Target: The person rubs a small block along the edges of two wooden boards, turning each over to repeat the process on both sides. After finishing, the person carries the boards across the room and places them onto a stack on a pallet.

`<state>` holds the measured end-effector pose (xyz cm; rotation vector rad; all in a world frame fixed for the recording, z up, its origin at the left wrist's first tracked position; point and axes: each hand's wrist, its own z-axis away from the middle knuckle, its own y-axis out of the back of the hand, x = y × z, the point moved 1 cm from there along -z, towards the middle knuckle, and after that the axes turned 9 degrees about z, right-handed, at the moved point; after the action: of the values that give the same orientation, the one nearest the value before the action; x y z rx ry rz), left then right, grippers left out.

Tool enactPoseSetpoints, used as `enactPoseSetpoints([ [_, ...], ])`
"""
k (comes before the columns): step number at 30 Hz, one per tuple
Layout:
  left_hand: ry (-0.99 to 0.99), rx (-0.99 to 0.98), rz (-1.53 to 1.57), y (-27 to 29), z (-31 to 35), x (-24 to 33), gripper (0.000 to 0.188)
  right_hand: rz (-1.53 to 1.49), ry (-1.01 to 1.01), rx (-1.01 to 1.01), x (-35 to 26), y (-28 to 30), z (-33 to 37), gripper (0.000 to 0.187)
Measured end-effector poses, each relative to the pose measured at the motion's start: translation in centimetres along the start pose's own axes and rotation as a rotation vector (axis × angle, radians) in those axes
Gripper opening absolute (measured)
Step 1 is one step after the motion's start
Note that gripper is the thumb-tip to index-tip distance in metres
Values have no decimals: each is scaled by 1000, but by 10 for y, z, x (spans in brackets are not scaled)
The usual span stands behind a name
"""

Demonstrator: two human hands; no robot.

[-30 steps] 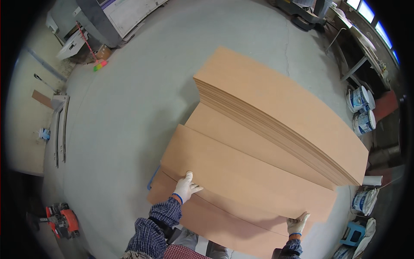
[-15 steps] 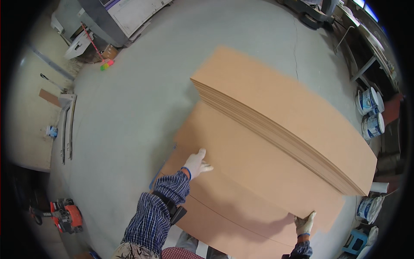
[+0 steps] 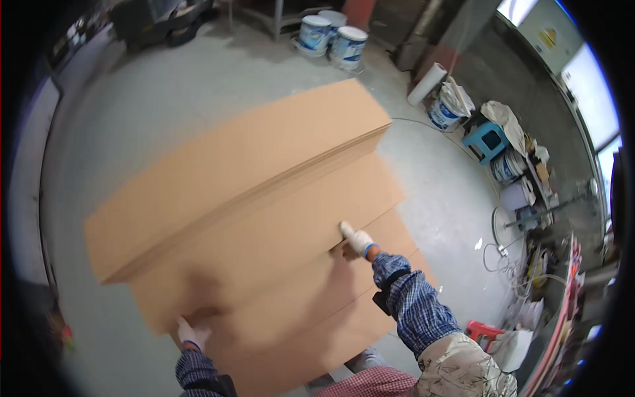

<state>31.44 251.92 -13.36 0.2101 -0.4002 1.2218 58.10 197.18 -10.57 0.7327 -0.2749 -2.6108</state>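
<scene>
A thick stack of brown boards [image 3: 258, 159] lies across the middle, on top of wider brown boards. My right hand [image 3: 358, 240], in a white glove with a blue cuff, grips the near edge of a brown board [image 3: 291, 221] that steps out below the stack. Its thumb lies on top, and a dark gap shows under the edge beside it. At the lower left my left hand [image 3: 193, 333], also gloved, touches the boards near their left end. Motion blurs its fingers, so its grip is unclear. Another brown board [image 3: 291, 337] stretches below, close to my body.
White-and-blue buckets [image 3: 347, 47] stand at the back. Along the right side are a white roll [image 3: 427, 84], a blue stool [image 3: 486, 141], a round metal stand [image 3: 508, 226] and loose cables [image 3: 506, 259]. A red tool [image 3: 483, 331] lies near my right arm.
My view has swung to the right, so the buckets and stool now sit further left in it. My left hand now appears lower left, the right one nearer the middle; both remain at the boards.
</scene>
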Motion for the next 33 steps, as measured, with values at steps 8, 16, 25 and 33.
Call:
enactPoseSetpoints([
  [8,3,-569,-1250,-40,98,-122,27,646,160,-167,171,11,97,66],
  [16,-9,-635,-1728,41,110,-101,37,-204,-510,348,458,30,318,60],
  [25,-174,-570,-2131,-14,87,-69,56,-589,-635,336,535,-127,506,56],
  [33,-650,-977,-2639,-136,136,-246,54,-1190,-548,571,637,-293,583,50],
])
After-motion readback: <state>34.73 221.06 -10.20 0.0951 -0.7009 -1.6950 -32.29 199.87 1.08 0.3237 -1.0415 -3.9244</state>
